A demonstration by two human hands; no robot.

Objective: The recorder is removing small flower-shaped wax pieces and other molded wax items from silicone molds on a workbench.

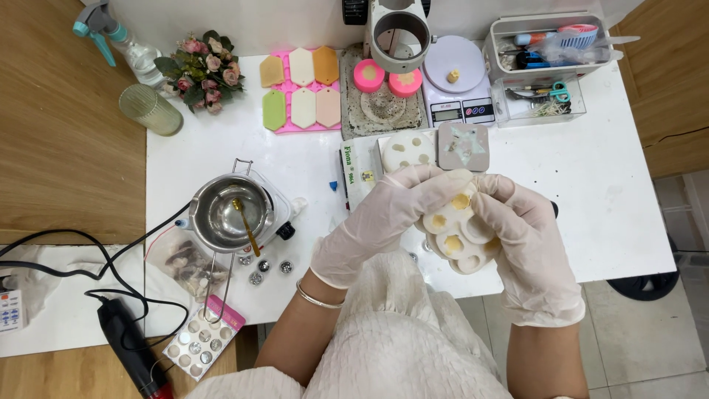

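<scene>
Both my hands wear white gloves and grip one flexible white mould (456, 235) with round cavities, several of them holding yellowish wax. My left hand (384, 222) clasps the mould's left and upper side. On its right side sits my right hand (528, 247), fingers curled over the edge. The mould is bent and held above the near edge of the white table (613, 185). Another white mould (406, 150) and a grey square mould with a star shape (464, 145) lie just behind my hands.
A steel melting pot (229, 213) with a gold spoon sits on a small hot plate at left. A pink tray of hexagon bars (301, 90), a scale (458, 81), a storage box (543, 44), flowers (203, 70), a spray bottle (122, 41), a green glass (151, 109), a heat gun (129, 340).
</scene>
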